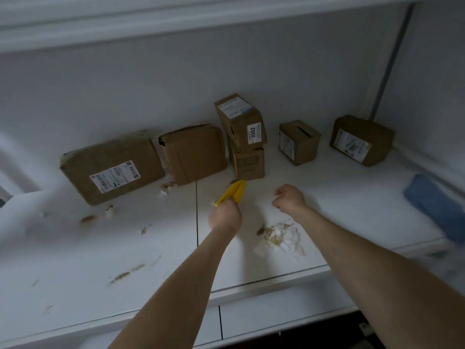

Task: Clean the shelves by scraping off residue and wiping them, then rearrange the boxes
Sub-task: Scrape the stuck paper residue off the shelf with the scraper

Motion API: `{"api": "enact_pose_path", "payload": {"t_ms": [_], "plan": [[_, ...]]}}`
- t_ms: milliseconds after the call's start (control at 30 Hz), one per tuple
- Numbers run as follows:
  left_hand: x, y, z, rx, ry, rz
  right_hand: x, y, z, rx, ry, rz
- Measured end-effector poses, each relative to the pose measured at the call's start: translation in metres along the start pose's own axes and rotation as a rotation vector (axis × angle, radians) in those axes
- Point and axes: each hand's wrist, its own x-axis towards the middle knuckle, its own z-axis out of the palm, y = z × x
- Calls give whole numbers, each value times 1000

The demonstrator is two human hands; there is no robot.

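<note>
My left hand [224, 215] grips a yellow scraper [234, 191] whose blade points toward the back of the white shelf [352, 197]. To its right my right hand [289, 199] hovers with fingers curled and nothing in it. Several cardboard boxes line the back wall: a large labelled box [113, 167], a square box [193, 153], a two-box stack [244, 137] marked 1002, a small box [298, 142] and a far-right box [362, 139]. Brown residue smears [125, 274] and scraps [88, 219] dot the left part of the shelf.
A crumpled dirty paper wad [281, 238] lies between my forearms. A blue cloth [435, 205] rests at the shelf's right edge. A seam [196, 212] splits the shelf boards. Another shelf [100, 26] hangs overhead, and a grey pole [392, 59] stands at the back right.
</note>
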Motion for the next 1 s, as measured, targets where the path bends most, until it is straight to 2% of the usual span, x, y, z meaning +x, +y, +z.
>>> {"api": "enact_pose_path", "payload": {"t_ms": [167,367,467,567,767,867,1000], "plan": [[-16,30,10,66,-38,-20,-7,38,-39,25,152,77],[-21,32,20,112,-88,-115,-10,74,-69,20,313,185],[-19,29,22,165,-125,-126,-7,86,-75,-2,304,216],[-16,28,18,212,-137,-63,-7,92,-78,-4,291,253],[-7,48,2,406,-113,-59,-6,90,-78,-209,167,203],[-3,48,6,449,-155,-77,0,87,-71,-296,168,176],[8,35,7,472,-128,-96,6,79,-61,-446,235,198]]}}
